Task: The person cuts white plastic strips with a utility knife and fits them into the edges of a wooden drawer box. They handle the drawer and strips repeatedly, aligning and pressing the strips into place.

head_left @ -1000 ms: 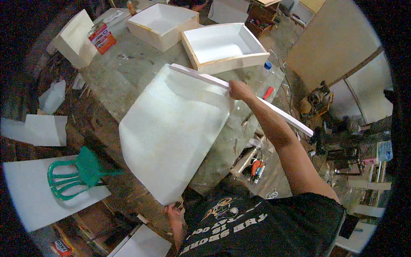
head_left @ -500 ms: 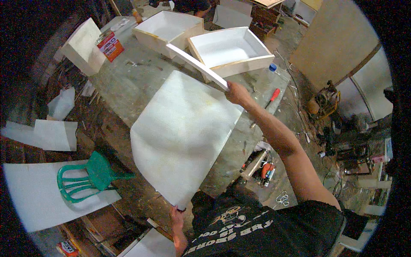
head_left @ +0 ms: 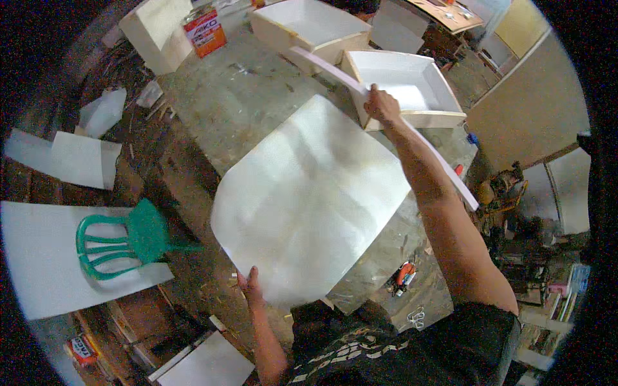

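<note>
Green chair (head_left: 148, 233): left, overlapping white board (head_left: 38, 257), contact unclear
Red-orange tin (head_left: 205, 35): upright at far left of surface (head_left: 251, 96), beside pale wooden box (head_left: 158, 42)
White-lined boxes (head_left: 428, 119): two, far side, close together, open tops up
Blue cap (head_left: 473, 138): right end
Orange tool (head_left: 405, 273): lower right, kind unclear
White cord (head_left: 416, 317): bunched, near tool
Yellow-framed machine (head_left: 502, 188): right, by tan panel (head_left: 521, 103)

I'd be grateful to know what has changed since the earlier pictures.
The right hand has carried the white strip away from the far edge of the white sheet, toward the open boxes. The left hand keeps hold of the sheet; neither let go. The boxes and green plastic chair stayed put.
</note>
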Demonstrator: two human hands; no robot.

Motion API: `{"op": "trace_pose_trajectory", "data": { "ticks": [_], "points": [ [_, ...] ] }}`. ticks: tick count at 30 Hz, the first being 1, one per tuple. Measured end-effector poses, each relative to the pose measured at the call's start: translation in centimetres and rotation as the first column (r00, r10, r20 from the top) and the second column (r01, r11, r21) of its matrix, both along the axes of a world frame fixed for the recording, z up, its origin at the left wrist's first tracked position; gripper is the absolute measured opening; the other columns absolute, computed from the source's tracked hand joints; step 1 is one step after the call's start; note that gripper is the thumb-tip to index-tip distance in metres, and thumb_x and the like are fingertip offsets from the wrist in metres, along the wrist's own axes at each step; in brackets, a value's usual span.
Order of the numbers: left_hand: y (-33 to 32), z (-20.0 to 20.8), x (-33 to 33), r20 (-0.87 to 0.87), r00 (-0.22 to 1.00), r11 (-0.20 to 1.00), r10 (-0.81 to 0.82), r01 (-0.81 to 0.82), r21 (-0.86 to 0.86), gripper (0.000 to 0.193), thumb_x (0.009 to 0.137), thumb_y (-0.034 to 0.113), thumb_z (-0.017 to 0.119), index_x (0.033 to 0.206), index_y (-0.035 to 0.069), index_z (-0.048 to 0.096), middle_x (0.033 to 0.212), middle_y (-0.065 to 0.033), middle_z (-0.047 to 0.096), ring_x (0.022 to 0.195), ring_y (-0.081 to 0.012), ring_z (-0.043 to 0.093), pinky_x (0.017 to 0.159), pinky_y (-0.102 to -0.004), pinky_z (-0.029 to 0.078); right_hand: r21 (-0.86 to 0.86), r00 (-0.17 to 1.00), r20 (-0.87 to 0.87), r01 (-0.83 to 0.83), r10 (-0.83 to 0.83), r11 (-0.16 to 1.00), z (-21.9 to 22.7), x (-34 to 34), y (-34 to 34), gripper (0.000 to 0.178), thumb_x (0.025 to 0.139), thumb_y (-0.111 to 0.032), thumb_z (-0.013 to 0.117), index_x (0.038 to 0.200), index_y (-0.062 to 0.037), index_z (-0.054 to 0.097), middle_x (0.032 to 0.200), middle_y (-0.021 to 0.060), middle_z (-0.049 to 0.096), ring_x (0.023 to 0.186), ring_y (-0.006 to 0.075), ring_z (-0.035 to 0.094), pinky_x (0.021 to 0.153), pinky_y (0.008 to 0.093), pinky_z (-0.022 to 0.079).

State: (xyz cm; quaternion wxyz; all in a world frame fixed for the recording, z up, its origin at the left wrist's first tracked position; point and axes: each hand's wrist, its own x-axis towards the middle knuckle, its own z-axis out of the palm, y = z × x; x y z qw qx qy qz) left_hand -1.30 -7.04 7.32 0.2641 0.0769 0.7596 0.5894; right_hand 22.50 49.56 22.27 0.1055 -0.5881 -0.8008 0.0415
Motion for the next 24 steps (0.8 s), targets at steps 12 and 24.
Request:
{"op": "trace_pose_trajectory", "data": {
  "ticks": [12,24],
  "points": [
    [5.8,-1.8,-2.7,0.229,0.97,0.994,0.088,-0.1,0.043,0.07,0.092,0.023,0.069,0.146,-0.006,0.036,0.133,-0.0159,0.055,0.118,-0.0248,0.054,0.105,-0.0381,0.042,0.076,0.987,0.143,0.063,-0.073,0.995,-0.6,1.1,2.5,0.025,0.085,-0.016,0.064,0.108,-0.0066,0.06,0.091,0.0198,0.072,0.086,0.0369,0.072,0.071,0.0489,0.057],
    [9.2,-1.3,-4.4,0.132,0.983,0.992,-0.124,0.118,0.048,0.057,0.089,0.018,0.068,0.137,-0.004,0.046,0.128,-0.0154,0.058,0.114,-0.0266,0.056,0.098,-0.041,0.047,0.12,0.986,0.132,0.085,-0.101,0.989,-2.5,2.3,5.0,0.026,0.083,-0.011,0.066,0.109,-0.0093,0.061,0.093,0.0169,0.073,0.087,0.036,0.072,0.072,0.0483,0.058]
  ]
}}
